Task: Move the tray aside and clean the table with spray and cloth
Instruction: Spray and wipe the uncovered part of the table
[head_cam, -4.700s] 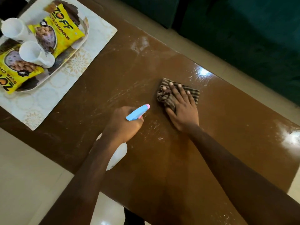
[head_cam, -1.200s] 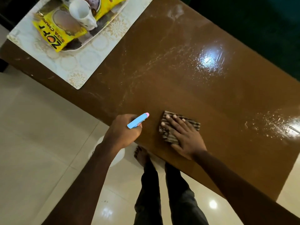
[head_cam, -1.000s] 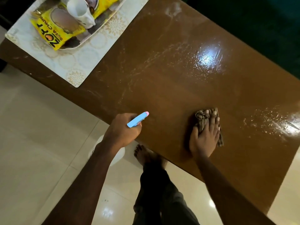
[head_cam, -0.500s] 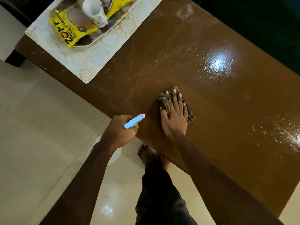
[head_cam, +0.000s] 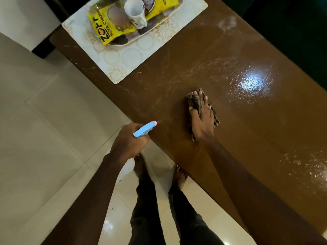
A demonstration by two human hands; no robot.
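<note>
Counter (head_cam: 230,138): brown, glossy, streaked wet.
Mat (head_cam: 127,55): pale, patterned, laid at the far left corner.
Tray (head_cam: 141,38): set on the mat, well apart from both hands; packets (head_cam: 109,27) and cup (head_cam: 135,11) carried.
Right hand (head_cam: 202,122): pressed flat on cloth (head_cam: 195,101) mid-counter, fingers straight and close together.
Left hand (head_cam: 127,142): fingers curled round spray (head_cam: 144,129), held at the near counter edge.

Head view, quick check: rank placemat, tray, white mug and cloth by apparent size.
1. placemat, though cut by the frame edge.
2. tray, also cut off.
3. cloth and white mug: unsure; the cloth looks bigger but lies nearer and partly under the right hand.
</note>
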